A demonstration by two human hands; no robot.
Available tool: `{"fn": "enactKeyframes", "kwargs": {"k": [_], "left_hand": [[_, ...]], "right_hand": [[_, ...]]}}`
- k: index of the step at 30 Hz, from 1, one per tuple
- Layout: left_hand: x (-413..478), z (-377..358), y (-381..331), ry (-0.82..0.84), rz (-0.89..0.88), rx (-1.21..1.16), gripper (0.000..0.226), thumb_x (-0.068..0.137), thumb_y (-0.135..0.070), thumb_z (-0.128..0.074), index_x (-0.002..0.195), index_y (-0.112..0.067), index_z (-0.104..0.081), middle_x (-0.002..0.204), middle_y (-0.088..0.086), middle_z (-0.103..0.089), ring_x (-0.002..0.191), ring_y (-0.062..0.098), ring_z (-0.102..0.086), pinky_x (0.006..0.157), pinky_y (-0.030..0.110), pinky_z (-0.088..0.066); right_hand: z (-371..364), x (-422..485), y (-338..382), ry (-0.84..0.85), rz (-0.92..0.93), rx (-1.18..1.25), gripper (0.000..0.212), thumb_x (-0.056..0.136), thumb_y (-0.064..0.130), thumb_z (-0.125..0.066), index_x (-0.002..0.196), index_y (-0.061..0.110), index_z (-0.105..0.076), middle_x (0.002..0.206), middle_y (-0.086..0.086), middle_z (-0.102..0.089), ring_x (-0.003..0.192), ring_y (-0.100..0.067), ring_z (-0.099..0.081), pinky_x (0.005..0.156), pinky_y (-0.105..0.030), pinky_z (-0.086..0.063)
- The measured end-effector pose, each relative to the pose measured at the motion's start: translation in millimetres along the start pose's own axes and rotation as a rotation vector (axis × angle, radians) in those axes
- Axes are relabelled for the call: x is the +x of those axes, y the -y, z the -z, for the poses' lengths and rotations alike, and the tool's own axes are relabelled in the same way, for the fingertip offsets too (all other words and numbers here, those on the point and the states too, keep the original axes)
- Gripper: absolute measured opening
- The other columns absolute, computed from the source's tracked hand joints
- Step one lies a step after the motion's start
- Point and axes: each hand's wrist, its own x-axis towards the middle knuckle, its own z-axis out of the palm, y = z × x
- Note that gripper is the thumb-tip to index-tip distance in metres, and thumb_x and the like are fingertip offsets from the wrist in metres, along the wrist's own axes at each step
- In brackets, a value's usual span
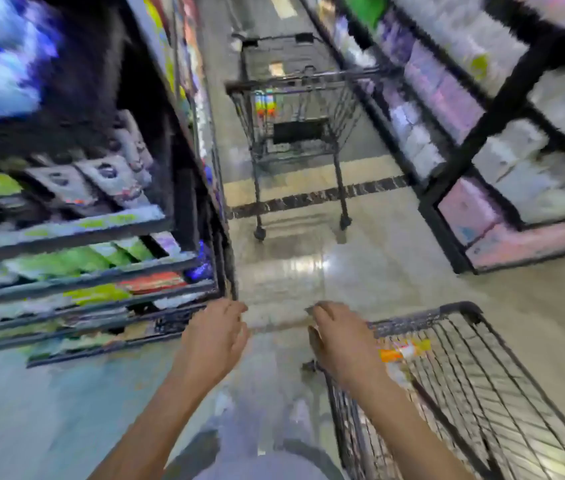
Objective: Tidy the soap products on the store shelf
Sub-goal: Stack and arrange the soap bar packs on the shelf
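The frame is heavily blurred by motion. A dark shelf unit stands on my left, its tiers filled with green, grey and red product packs. My left hand hangs over the floor beside the shelf's lower corner, fingers relaxed and holding nothing. My right hand is at the near corner of a wire shopping cart; whether its fingers grip the rim is too blurred to tell. An orange and yellow pack lies in that cart.
A second wire cart stands in the aisle ahead on the shiny tiled floor. Black racks with pale pink and white packs line the right side. A dark striped band crosses the floor.
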Motion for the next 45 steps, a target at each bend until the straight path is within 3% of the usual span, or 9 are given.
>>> {"fn": "enactKeyframes", "kwargs": {"k": [7, 12, 17, 21, 23, 27, 33, 37, 45], "left_hand": [[-152, 35, 106, -0.260, 0.510, -0.108, 0.038, 0.087, -0.034, -0.045, 0.108, -0.018, -0.073, 0.099, 0.003, -0.073, 0.087, 0.029, -0.071, 0.074, 0.040, -0.061], [-266, 39, 179, -0.340, 0.769, -0.164, 0.030, 0.095, -0.032, -0.053, 0.117, -0.021, -0.070, 0.112, 0.000, -0.069, 0.101, 0.026, -0.067, 0.085, 0.039, -0.055], [-350, 43, 255, -0.404, 0.930, -0.161, 0.028, 0.086, -0.030, -0.057, 0.107, -0.021, -0.073, 0.099, 0.000, -0.072, 0.086, 0.026, -0.070, 0.072, 0.037, -0.059], [-386, 62, 325, -0.393, 0.979, -0.108, 0.024, 0.079, -0.021, -0.070, 0.102, -0.016, -0.074, 0.094, 0.005, -0.072, 0.081, 0.031, -0.071, 0.068, 0.038, -0.058], [-396, 74, 367, -0.426, 0.983, -0.101, 0.025, 0.083, -0.021, -0.064, 0.105, -0.014, -0.073, 0.095, 0.006, -0.071, 0.080, 0.033, -0.069, 0.066, 0.040, -0.056], [-396, 101, 447, -0.451, 1.012, -0.061, 0.023, 0.087, -0.014, -0.071, 0.110, -0.012, -0.073, 0.099, 0.009, -0.072, 0.083, 0.035, -0.069, 0.069, 0.042, -0.056], [-383, 131, 548, -0.497, 1.012, -0.016, 0.023, 0.083, -0.013, -0.076, 0.106, -0.014, -0.073, 0.096, 0.006, -0.072, 0.078, 0.032, -0.069, 0.065, 0.039, -0.057], [-376, 157, 587, -0.545, 1.013, -0.002, 0.027, 0.077, -0.013, -0.084, 0.102, -0.017, -0.074, 0.093, -0.001, -0.072, 0.073, 0.025, -0.069, 0.057, 0.035, -0.054], [-373, 196, 664, -0.582, 1.001, -0.024, 0.028, 0.079, -0.017, -0.082, 0.106, -0.022, -0.072, 0.099, -0.006, -0.071, 0.077, 0.019, -0.069, 0.063, 0.031, -0.055]], "right_hand": [[-27, 49, 179, 0.097, 0.479, -0.033, 0.027, 0.087, 0.015, -0.071, 0.114, 0.015, -0.070, 0.104, -0.004, -0.070, 0.093, -0.028, -0.066, 0.075, -0.041, -0.058], [-74, 53, 315, 0.180, 0.690, -0.019, 0.023, 0.086, 0.016, -0.067, 0.109, 0.016, -0.071, 0.107, -0.001, -0.069, 0.095, -0.028, -0.066, 0.077, -0.036, -0.055], [-125, 37, 428, 0.253, 0.840, -0.009, 0.027, 0.093, 0.022, -0.056, 0.116, 0.016, -0.069, 0.111, 0.000, -0.067, 0.102, -0.026, -0.063, 0.083, -0.040, -0.054], [-150, 21, 485, 0.266, 0.871, 0.016, 0.024, 0.093, 0.027, -0.040, 0.100, 0.019, -0.062, 0.101, 0.004, -0.061, 0.091, -0.022, -0.059, 0.069, -0.031, -0.047], [-161, 20, 509, 0.287, 0.868, 0.016, 0.028, 0.094, 0.029, -0.037, 0.101, 0.020, -0.062, 0.101, 0.006, -0.060, 0.095, -0.017, -0.056, 0.074, -0.032, -0.048], [-187, 49, 553, 0.408, 0.887, -0.020, 0.035, 0.103, 0.031, -0.043, 0.130, 0.024, -0.063, 0.129, 0.009, -0.060, 0.123, -0.014, -0.054, 0.102, -0.030, -0.045], [-217, 120, 643, 0.432, 0.913, 0.040, 0.036, 0.104, 0.032, -0.043, 0.134, 0.024, -0.061, 0.133, 0.012, -0.057, 0.124, -0.010, -0.052, 0.106, -0.029, -0.044], [-236, 185, 725, 0.349, 0.943, 0.090, 0.025, 0.092, 0.021, -0.063, 0.117, 0.020, -0.069, 0.114, 0.005, -0.067, 0.106, -0.020, -0.064, 0.089, -0.035, -0.056], [-253, 291, 887, 0.317, 1.053, -0.056, 0.032, 0.103, 0.027, -0.052, 0.132, 0.018, -0.062, 0.124, -0.001, -0.064, 0.120, -0.026, -0.057, 0.096, -0.038, -0.047]]}}
